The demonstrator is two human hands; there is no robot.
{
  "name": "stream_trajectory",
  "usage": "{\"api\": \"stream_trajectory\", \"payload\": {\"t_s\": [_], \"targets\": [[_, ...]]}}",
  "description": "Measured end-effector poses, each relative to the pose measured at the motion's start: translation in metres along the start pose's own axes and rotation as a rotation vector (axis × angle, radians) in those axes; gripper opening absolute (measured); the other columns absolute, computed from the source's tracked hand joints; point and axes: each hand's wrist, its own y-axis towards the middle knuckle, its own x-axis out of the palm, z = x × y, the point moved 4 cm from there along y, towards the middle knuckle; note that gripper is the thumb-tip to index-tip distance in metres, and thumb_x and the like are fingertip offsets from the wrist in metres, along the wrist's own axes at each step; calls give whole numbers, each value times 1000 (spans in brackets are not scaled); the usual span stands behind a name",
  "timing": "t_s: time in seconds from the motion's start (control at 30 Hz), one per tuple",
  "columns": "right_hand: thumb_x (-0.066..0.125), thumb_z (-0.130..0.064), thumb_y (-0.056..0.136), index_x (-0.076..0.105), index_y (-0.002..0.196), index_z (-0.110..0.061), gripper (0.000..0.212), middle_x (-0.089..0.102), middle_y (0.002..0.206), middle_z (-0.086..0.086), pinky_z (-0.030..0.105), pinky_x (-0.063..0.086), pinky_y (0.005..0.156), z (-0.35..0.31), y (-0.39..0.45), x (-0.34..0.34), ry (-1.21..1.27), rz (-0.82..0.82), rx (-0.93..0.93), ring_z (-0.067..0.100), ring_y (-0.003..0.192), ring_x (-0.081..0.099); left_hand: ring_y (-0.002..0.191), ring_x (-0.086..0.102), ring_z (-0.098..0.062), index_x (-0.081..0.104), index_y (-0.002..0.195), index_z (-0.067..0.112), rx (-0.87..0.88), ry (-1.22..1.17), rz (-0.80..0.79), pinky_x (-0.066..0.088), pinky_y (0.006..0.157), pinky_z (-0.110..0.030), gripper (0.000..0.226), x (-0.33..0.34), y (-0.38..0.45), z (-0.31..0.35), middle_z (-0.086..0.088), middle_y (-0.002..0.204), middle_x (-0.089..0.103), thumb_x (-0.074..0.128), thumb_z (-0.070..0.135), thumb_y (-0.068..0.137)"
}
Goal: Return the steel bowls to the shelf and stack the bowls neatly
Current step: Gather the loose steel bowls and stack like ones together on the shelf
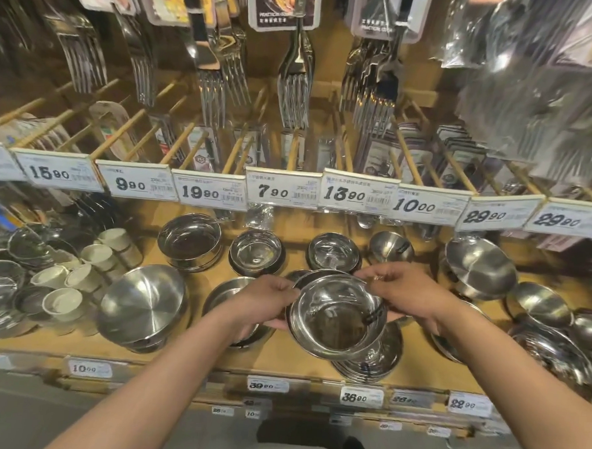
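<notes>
A shiny steel bowl with a black tag on its rim is held above the wooden shelf, tilted toward me. My left hand grips its left rim. My right hand holds its far right rim with thumb and fingers. A second rim shows just behind it, so it may be a small stack. Below it lies a stack of flat steel dishes. More steel bowls stand behind: a deep one, two shallow stacks, and a small tilted bowl.
A large overturned bowl stack sits at the left, and tilted bowls at the right. White ceramic cups lie far left. Packaged forks hang overhead. Price labels line the upper rail close above the back bowls.
</notes>
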Motion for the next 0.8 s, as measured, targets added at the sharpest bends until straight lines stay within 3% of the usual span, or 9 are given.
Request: {"api": "stream_trajectory", "payload": {"t_s": [0.1, 0.17, 0.23, 0.37, 0.43, 0.5, 0.6, 0.7, 0.8], "targets": [[62, -3, 95, 77, 101, -19, 23, 80, 82, -3, 30, 63, 60, 9, 3, 3, -1, 42, 9, 11, 67, 75, 99, 72, -12, 67, 116, 8, 5, 125, 6, 61, 74, -22, 42, 4, -2, 2, -3, 108, 75, 73, 40, 89], [64, -3, 94, 78, 100, -17, 20, 80, 84, 2, 38, 64, 71, 15, 6, 3, 10, 74, 12, 12, 69, 74, 92, 73, -8, 64, 122, 19, 5, 189, -17, 57, 64, -16, 44, 6, -5, 5, 3, 108, 74, 82, 24, 82], [65, -2, 93, 78, 100, -15, 19, 80, 83, 3, 40, 64, 73, 17, 8, 3, 27, 100, 13, 11, 69, 73, 86, 74, -9, 63, 122, 19, 5, 184, -1, 58, 64, -18, 48, 7, -4, 6, 1, 102, 74, 79, 2, 79], [75, -5, 85, 72, 112, -18, 30, 78, 86, 1, 22, 58, 57, 15, 9, 1, 19, 41, 15, 1, 61, 69, 50, 66, 3, 67, 97, 24, 88, 172, 89, 48, 43, -12, 20, 6, -7, 14, 11, 63, 73, 62, 6, 92], [76, -8, 85, 69, 116, -21, 35, 74, 93, 0, 18, 55, 59, 13, 9, 2, -33, -25, 37, 0, 68, 69, 39, 57, 4, 70, 91, 20, 109, 186, 116, 41, 38, -11, 17, 5, -8, 18, 13, 50, 66, 56, 11, 96], [71, -11, 89, 70, 112, -17, 24, 75, 91, -1, 19, 56, 59, 10, 9, 4, -35, -88, 70, 5, 74, 70, 31, 50, 2, 68, 79, 13, 117, 191, 121, 37, 34, -11, 23, 5, -9, 21, 13, 42, 57, 54, 11, 97], [65, -9, 93, 62, 106, -7, 14, 73, 76, 6, 18, 51, 42, 7, 6, 5, 61, -135, 151, 10, 55, 68, 36, 47, 0, 66, 65, 15, 140, 219, 161, 37, 39, -13, 29, 4, -8, 26, 7, 51, 59, 58, 10, 93], [61, -2, 94, 59, 116, -5, 22, 75, 92, 16, 28, 62, 53, 8, 3, 6, 24, -138, 160, 19, 66, 75, 39, 50, 0, 74, 86, 12, 132, 186, 201, 40, 41, -16, 16, 1, -1, 28, 6, 60, 65, 62, 18, 94], [61, 3, 92, 57, 115, -1, 23, 75, 88, 16, 33, 64, 58, 13, 4, 6, 74, -98, 161, 25, 68, 76, 52, 53, -8, 74, 90, 16, 106, 160, 209, 45, 50, -22, 21, 0, 4, 30, 2, 68, 66, 69, 37, 92]]}}
